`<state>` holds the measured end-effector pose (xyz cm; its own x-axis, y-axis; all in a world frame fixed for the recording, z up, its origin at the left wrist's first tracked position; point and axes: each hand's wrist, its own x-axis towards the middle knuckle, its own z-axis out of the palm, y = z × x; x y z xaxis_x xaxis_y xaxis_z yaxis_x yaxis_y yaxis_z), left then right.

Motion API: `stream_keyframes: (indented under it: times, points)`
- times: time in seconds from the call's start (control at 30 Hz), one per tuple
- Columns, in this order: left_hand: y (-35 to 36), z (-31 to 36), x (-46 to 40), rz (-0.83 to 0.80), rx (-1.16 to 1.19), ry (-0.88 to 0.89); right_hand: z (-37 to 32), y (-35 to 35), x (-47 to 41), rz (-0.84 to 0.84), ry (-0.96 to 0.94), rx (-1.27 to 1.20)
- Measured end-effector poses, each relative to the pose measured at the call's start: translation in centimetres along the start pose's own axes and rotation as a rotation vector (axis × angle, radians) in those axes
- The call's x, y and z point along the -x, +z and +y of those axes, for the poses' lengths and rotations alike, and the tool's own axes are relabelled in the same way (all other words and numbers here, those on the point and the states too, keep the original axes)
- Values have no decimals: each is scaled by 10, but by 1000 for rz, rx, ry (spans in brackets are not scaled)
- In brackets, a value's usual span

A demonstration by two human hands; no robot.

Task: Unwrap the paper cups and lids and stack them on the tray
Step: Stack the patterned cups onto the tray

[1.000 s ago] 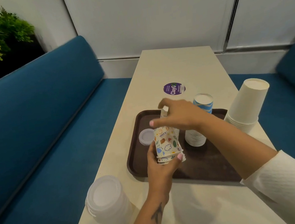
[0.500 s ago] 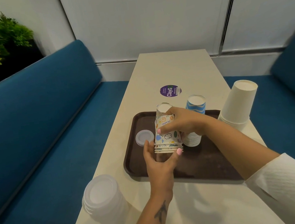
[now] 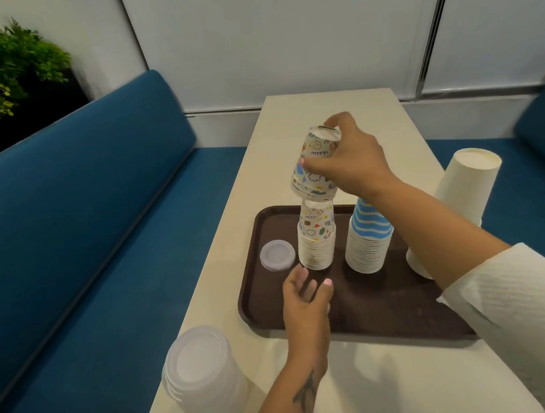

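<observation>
table (image 3: 328,113) | brown tray (image 3: 380,316) | lid stack (image 3: 202,369) | white cups (image 3: 462,196)

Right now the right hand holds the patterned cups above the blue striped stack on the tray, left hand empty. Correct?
Not quite. In the head view the right hand holds the patterned cups above the patterned stack, not the blue striped stack beside it on the tray. The left hand is empty.
</observation>
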<state>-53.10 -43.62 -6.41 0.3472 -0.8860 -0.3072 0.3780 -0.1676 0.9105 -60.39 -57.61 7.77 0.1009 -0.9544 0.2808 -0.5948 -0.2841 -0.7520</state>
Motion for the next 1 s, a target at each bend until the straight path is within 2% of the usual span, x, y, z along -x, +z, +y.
stream_keyframes:
  times: [0.2, 0.63, 0.8, 1.0]
  points:
    - [7, 10, -18, 45, -35, 33, 17, 20, -3, -45, -26, 177]
    - [8, 9, -18, 57, -89, 27, 52, 55, 13, -184, 5, 280]
    - [10, 10, -15, 57, -97, 19, 52, 56, 14, -216, 28, 290]
    - [9, 16, -1, 45, -141, 48, 36, 43, 19, -252, 2, 435]
